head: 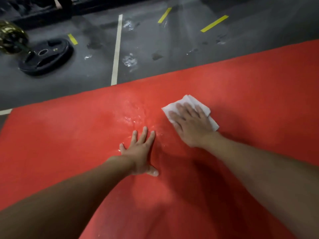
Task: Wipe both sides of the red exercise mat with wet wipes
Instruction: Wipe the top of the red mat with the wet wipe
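Observation:
The red exercise mat (250, 87) lies flat on the floor and fills most of the view. A wet, shiny patch glistens near its middle, just beyond my left hand. My left hand (140, 153) rests flat on the mat with fingers spread. To the right and slightly farther away, my right hand (190, 124) presses a folded white wet wipe (189, 100) onto the mat with straight fingers; the wipe's edges stick out around the fingers.
Grey gym floor (146, 49) with white and yellow tape lines lies beyond the mat's far edge, with wet smears on it. A black weight plate (46, 56) lies at the left, next to a gold-coloured object (12, 37). Dark equipment stands along the top edge.

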Demonstrator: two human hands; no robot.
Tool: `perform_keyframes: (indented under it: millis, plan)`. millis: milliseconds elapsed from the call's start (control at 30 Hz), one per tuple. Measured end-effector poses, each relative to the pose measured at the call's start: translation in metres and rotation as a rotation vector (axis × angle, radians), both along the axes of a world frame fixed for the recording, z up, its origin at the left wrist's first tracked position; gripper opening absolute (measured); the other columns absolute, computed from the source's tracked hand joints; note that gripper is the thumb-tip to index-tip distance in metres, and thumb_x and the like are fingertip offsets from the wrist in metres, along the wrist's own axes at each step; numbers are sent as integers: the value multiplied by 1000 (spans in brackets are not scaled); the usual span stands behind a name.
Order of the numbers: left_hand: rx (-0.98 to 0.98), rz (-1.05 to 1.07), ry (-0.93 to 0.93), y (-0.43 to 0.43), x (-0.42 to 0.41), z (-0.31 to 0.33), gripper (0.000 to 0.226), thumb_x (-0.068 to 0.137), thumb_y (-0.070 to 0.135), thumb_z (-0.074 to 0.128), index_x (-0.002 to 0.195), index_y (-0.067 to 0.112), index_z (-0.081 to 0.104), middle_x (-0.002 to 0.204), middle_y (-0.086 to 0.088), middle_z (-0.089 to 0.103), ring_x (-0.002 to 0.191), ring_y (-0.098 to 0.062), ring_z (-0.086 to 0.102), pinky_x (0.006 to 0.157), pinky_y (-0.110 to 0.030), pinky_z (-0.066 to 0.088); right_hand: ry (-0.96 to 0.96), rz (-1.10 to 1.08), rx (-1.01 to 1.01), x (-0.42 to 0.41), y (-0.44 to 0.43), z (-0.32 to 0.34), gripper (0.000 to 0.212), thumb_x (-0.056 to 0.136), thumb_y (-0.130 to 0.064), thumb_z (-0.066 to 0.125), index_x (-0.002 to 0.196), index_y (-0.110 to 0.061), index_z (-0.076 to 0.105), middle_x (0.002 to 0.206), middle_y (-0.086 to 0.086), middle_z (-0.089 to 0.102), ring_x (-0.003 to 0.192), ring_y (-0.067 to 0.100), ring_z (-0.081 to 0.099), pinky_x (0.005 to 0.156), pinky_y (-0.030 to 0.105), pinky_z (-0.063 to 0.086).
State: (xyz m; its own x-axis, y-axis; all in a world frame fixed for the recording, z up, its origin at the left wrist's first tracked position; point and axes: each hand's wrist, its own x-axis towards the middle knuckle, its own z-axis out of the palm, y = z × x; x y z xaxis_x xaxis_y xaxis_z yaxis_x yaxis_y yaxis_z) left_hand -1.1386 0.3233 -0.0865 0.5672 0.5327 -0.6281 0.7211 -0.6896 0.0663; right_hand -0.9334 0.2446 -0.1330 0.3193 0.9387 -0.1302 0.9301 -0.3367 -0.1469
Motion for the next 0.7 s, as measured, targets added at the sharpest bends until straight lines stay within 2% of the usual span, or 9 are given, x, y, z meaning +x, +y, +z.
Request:
perform_keyframes:
  millis: [67,133,267,300,367,433,500,633,700]
  plan:
    - [25,2,-23,0,-1,0,142,59,52,87,151,36,-20,154,11,-38,145,-26,-28,108,-74,10,-35,-123,-19,-13,-2,-5,61,98,-54,4,157,-37,4,167,-2,-4,152,21,-9,119,51,-9]
    - [53,4,-48,-7,0,5,136,61,51,86,154,33,-13,158,9,-30,148,-26,-22,110,-71,14,-28,-94,-13,-37,-7,-9,65,94,-55,-1,157,-36,2,166,-2,-6,152,21,-11,118,53,-11]
    - [83,-9,-175,-28,-11,9,104,70,49,81,152,26,21,160,-2,8,148,-27,7,109,-61,32,61,-136,1,-32,-6,-3,56,100,-51,3,155,-44,6,166,-10,-4,152,15,-8,119,49,-10]
    - [55,-35,-161,-35,-17,8,104,72,52,79,153,25,20,161,-4,5,149,-27,5,112,-60,30,45,-165,-14,-34,-6,-2,54,101,-49,6,155,-43,5,166,-10,-4,152,16,-8,120,50,-9]
    - [4,-101,-70,-46,-28,7,122,69,58,78,156,25,1,163,-3,-16,150,-28,-11,116,-62,16,19,-155,-5,-56,-10,-5,55,102,-47,9,157,-39,5,166,-6,-5,152,19,-9,119,54,-8]
    - [-8,-125,-22,-48,-32,7,133,66,58,81,155,26,-13,159,-1,-29,148,-28,-22,116,-64,8,-14,0,39,-74,-20,-8,55,102,-47,10,156,-38,5,167,-5,-3,153,20,-7,120,54,-6]
    - [-1,-107,-39,-50,-31,8,136,64,55,83,155,27,-14,159,0,-30,147,-29,-23,115,-65,6,-16,90,39,-65,-28,-4,54,103,-47,10,156,-39,6,167,-6,-1,153,17,-5,121,50,-5]
    - [4,-110,-64,-54,-36,11,128,68,55,81,156,28,-8,161,0,-24,149,-27,-19,117,-61,9,15,-208,7,-72,-43,3,55,104,-46,12,158,-35,4,167,-3,-5,152,21,-9,120,53,-7]
    - [13,-126,-83,-55,-39,10,123,71,54,79,156,28,-6,162,-2,-21,149,-29,-17,117,-61,11,-4,-53,54,-99,-54,1,55,103,-48,12,157,-36,7,167,-4,-2,153,20,-6,120,52,-7]
